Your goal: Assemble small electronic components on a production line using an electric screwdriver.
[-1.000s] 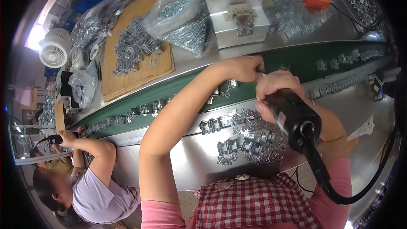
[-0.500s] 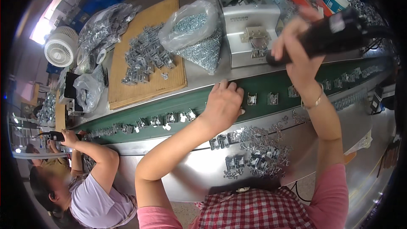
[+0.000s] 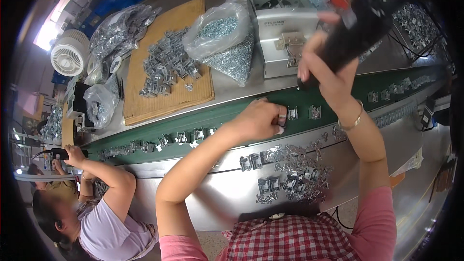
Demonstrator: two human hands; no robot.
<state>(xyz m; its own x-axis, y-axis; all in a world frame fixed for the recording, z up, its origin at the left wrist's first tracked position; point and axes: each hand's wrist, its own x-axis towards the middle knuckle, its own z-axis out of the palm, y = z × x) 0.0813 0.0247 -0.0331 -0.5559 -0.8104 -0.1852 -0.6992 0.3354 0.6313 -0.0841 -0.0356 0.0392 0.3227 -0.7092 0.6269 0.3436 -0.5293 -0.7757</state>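
Observation:
My right hand [image 3: 331, 70] is wrapped round a black electric screwdriver [image 3: 357, 29], its tip slanting down to the left above the green conveyor belt [image 3: 232, 116]. Over the belt, my left hand [image 3: 261, 120] has its fingers curled together; anything between them is hidden. Close beside its fingertips sits a small metal bracket [image 3: 292, 112], and another bracket [image 3: 315, 112] lies a little farther right. Further brackets [image 3: 181, 137] stand in a row on the belt to the left, several with white pieces next to them.
Loose screws [image 3: 295, 154] and more brackets lie on the steel ledge nearest me. Beyond the belt are a cardboard sheet [image 3: 169, 108] with piled brackets, a bag of screws [image 3: 232, 58] and a grey machine [image 3: 278, 24]. A co-worker [image 3: 113, 212] sits at left, holding a black tool.
My right hand and the screwdriver have moved left and tilted steeper. My left hand has shifted slightly right, its fingers curling in. The brackets on the belt have slid a little to the right.

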